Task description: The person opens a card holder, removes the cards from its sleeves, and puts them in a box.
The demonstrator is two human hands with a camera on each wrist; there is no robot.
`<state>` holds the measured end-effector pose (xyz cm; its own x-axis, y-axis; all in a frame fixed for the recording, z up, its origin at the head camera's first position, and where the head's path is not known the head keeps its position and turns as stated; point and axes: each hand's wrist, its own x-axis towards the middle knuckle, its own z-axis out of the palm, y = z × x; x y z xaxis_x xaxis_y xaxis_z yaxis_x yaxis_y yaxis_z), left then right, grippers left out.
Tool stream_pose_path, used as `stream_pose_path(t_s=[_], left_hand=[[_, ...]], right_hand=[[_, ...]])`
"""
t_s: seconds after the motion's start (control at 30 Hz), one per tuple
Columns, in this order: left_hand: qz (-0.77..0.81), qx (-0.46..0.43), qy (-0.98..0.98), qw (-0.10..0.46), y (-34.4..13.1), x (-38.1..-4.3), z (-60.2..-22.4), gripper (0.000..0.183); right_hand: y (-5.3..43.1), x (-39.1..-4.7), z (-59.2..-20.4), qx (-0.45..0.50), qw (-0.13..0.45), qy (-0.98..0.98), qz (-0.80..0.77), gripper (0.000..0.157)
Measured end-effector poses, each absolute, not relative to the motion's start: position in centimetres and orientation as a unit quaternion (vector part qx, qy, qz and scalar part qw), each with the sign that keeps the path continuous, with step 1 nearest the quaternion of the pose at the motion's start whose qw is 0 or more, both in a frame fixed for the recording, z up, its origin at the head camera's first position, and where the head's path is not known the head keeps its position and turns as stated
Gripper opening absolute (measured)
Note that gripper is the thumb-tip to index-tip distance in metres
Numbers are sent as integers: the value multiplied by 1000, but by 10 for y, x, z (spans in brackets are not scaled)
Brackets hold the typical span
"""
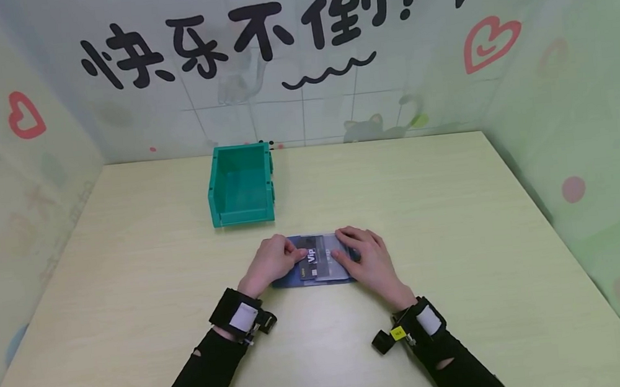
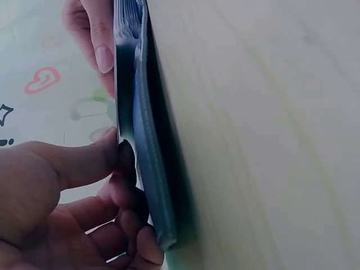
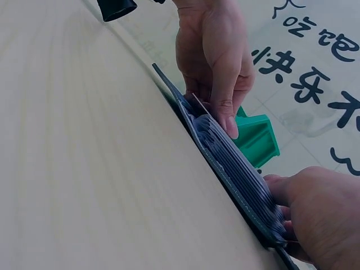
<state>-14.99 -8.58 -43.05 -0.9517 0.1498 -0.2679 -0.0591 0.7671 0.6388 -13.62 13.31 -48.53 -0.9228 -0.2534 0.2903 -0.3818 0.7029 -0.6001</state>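
A blue card holder (image 1: 291,280) lies spread flat, its stack of clear plastic sleeves (image 3: 243,171) on the right half. My left hand (image 1: 274,260) pinches a dark card marked "Vip" (image 1: 307,268) at its left edge between thumb and fingers. The card's right part overlaps the top sleeve. In the left wrist view the card (image 2: 119,95) stands a little off the blue cover, with the left fingertips beneath it. My right hand (image 1: 371,261) grips the holder's right side, thumb on top of the sleeves and fingers along the edge. Some of those fingertips are hidden.
A teal plastic bin (image 1: 245,216) stands behind the card holder, towards the back left of the pale wooden table (image 1: 398,179). Printed cloth walls (image 1: 303,119) close off the back and both sides. Each wrist wears a strapped camera.
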Motion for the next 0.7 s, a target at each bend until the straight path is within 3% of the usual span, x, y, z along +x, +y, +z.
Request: stream_pose_path(t_s=[0.27, 0.5, 0.7], left_hand=[[378, 18, 918, 117, -93, -147, -430, 23], [498, -14, 853, 154, -105, -150, -435, 28], [553, -36, 819, 149, -119, -152, -434, 33]], right_hand=[[133, -135, -483, 171, 98, -915, 352, 48], [134, -135, -480, 172, 96, -913, 357, 48], [133, -136, -482, 177, 95, -912, 357, 49]])
